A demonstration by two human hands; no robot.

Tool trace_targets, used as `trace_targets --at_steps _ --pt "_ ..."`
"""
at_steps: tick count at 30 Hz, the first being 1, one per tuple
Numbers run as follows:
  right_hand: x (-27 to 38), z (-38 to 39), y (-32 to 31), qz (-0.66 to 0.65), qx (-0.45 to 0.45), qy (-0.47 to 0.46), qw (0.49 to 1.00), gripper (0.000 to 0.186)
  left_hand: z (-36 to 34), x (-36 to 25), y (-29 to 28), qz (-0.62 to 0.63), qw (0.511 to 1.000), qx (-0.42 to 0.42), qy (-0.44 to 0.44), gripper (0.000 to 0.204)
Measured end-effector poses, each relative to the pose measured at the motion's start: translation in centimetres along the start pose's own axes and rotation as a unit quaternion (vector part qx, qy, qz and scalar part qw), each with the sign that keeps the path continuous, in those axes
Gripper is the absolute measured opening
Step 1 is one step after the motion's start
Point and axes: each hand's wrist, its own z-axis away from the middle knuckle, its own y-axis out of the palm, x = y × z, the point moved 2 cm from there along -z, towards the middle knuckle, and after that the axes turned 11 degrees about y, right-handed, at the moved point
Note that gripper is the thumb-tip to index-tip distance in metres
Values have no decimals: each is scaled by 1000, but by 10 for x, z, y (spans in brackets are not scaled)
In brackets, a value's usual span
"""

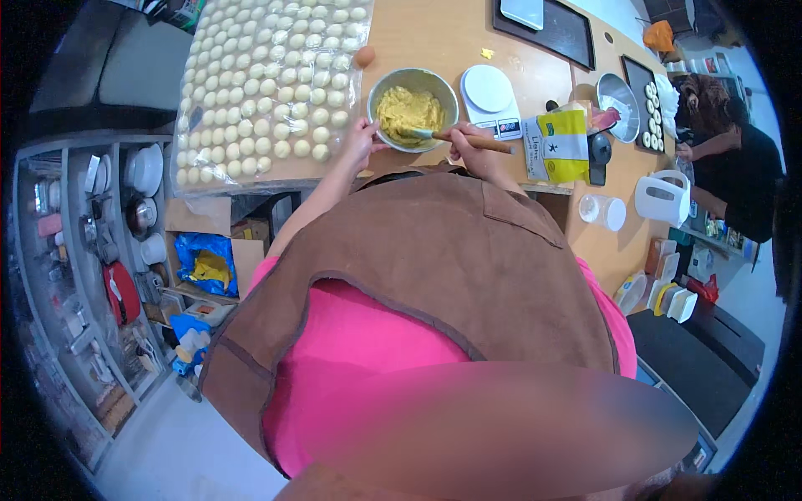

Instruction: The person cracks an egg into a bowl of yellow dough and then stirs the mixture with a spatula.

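A metal mixing bowl [448, 90] stands near the table's front edge, holding a thick yellow mixture [409, 107]. My left hand [359, 142] is closed on the bowl's left rim. In my right hand [464, 144] is a spatula [493, 145] with a wooden handle, its pale blade dipping into the mixture at the near side. A brown egg [365, 56] lies just beyond the bowl to the left. Right of the bowl is a white kitchen scale [489, 88], and a yellow-and-white pouch [558, 146] stands beyond my right hand.
Rows of pale dough balls [267, 86] cover a plastic sheet at left. Farther right are a metal bowl [611, 81] with white powder, a tray [633, 71] of dough pieces, a clear jar [601, 212] and a white jug [662, 199]. A person in black [735, 184] works there.
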Motion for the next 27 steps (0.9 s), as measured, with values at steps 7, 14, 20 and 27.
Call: trace_targets --at_steps 7,14,20,27 --pt "11 -7 8 130 -151 -187 962 18 2 12 -6 7 999 31 15 10" --pt "15 7 17 -38 -20 13 999 22 1 24 -6 54 999 -3 2 10" --pt "4 -10 -5 121 -82 -109 983 21 -3 27 -13 35 999 25 5 11" --pt "18 1 -2 86 35 57 994 24 3 20 -9 15 1000 17 2 12"
